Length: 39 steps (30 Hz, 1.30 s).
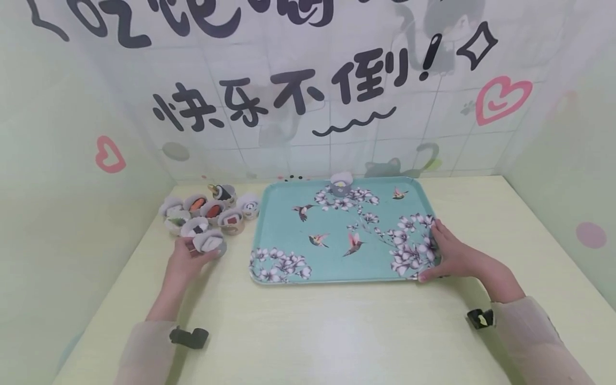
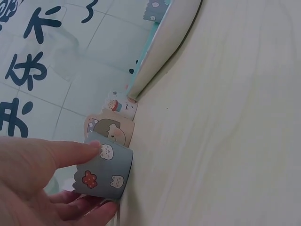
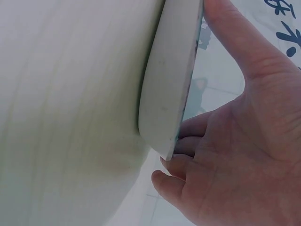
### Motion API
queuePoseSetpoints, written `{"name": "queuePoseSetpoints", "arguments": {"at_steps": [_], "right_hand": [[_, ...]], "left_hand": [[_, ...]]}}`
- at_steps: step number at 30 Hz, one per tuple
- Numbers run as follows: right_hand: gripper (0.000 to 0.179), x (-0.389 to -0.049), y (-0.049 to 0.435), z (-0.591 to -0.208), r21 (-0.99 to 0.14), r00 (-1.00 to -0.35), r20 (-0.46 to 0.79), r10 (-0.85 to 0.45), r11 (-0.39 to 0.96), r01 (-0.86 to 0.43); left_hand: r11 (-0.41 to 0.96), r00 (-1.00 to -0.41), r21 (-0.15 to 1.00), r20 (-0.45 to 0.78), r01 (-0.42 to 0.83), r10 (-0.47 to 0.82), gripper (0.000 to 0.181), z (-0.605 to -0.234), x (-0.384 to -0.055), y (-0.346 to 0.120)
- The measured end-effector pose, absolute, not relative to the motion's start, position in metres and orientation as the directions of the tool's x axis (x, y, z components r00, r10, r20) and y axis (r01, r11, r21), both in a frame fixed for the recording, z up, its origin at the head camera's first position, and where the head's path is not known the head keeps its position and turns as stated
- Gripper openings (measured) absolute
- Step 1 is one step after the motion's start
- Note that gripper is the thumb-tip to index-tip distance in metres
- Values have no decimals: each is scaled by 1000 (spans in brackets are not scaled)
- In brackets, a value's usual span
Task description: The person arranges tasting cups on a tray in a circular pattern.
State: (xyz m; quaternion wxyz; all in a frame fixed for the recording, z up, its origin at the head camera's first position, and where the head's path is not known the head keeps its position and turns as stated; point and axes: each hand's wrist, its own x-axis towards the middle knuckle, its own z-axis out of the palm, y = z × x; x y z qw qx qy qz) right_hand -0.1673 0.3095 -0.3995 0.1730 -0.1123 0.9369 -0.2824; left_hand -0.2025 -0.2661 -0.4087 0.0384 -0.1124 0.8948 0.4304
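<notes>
In the head view my left hand (image 1: 189, 261) pinches a small grey paper cup (image 2: 104, 167) between thumb and fingers. The cup has a scalloped rim and little animal prints, and a whitish piece (image 1: 209, 241) shows inside. It is at the front of a cluster of similar cups. My right hand (image 1: 457, 255) rests spread against the right front corner of a turquoise tray (image 1: 269, 230) printed with flowers and birds. Its thumb lies at the front rim while the fingers extend along the right side. One filled cup (image 1: 341, 184) stands at the tray's back edge.
Several cups with sushi-like pieces crowd the table's left side, among them one with a red topping (image 1: 213, 210) and one with a spiral top (image 1: 249, 207). A printed wall (image 1: 289, 123) closes off the back of the pale wooden table (image 1: 308, 326), with side walls left and right.
</notes>
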Motion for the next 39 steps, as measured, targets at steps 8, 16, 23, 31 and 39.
{"name": "queuePoseSetpoints", "arguments": {"at_steps": [8,16,23,31,39], "right_hand": [[136,-167,309,-399,-558,-915,-260,-307,822,-118],[136,-167,308,-397,-565,-916,-259,-307,817,-113],[136,-165,307,-398,-568,-916,-259,-307,816,-113],[137,-163,309,-400,-565,-916,-257,-309,817,-117],[137,-166,309,-399,-560,-915,-247,-318,818,-133]], "left_hand": [[657,-979,726,-154,-204,-134,84,-408,-203,-265],[702,-982,687,-158,-188,-108,80,-407,-201,-265],[700,-982,691,-164,-180,-91,84,-402,-197,-263],[707,-984,689,-166,-162,-64,79,-392,-192,-257],[715,-994,693,-104,-95,-32,78,-384,-191,-249]]}}
